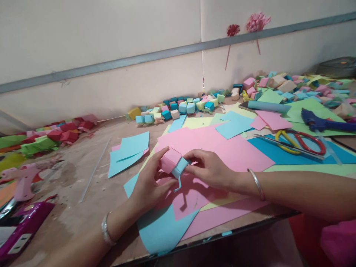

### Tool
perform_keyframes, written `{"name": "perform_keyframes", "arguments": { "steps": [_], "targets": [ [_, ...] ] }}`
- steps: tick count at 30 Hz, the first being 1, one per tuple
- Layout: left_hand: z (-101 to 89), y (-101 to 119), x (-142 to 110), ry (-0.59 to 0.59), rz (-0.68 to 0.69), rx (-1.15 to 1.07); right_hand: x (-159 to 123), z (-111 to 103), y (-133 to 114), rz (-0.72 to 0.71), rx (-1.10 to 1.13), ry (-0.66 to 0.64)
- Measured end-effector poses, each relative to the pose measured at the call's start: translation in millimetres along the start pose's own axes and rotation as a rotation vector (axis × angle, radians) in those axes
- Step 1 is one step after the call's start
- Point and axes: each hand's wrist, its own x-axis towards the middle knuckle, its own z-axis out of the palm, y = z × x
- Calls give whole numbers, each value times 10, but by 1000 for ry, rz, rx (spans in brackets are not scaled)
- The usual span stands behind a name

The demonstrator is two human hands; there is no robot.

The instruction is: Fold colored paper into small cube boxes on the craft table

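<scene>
My left hand [151, 180] holds a small folded paper box [170, 160], its larger part pink and one end light blue. A thin bent blue paper strip [179, 182] hangs from the blue end. With thumb and index finger, my right hand [210, 168] pinches the blue end. Both hands are above a pile of coloured sheets, with a large pink sheet [222, 148] directly behind the box. Light blue sheets [167, 228] lie under my left wrist, by the table's front edge.
Scissors [303, 144] with yellow and red handles and a blue glue gun [325, 122] lie at right. A pink glue gun [25, 178] and a purple power strip [25, 226] are at left. Many paper boxes [183, 107] line the wall. A clear glue stick [94, 170] lies on the table.
</scene>
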Motion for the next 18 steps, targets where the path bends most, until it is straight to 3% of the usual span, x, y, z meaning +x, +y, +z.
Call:
{"name": "perform_keyframes", "arguments": {
  "steps": [6,14,18],
  "targets": [
    [-17,-14,24,63,42,111,25,13,21,72,68,-53],
    [-23,-58,15,15,122,122,102,-54,-5,384,296,-122],
    [-29,-66,28,18,93,133,95,-63,74,247,148,-50]
  ]
}}
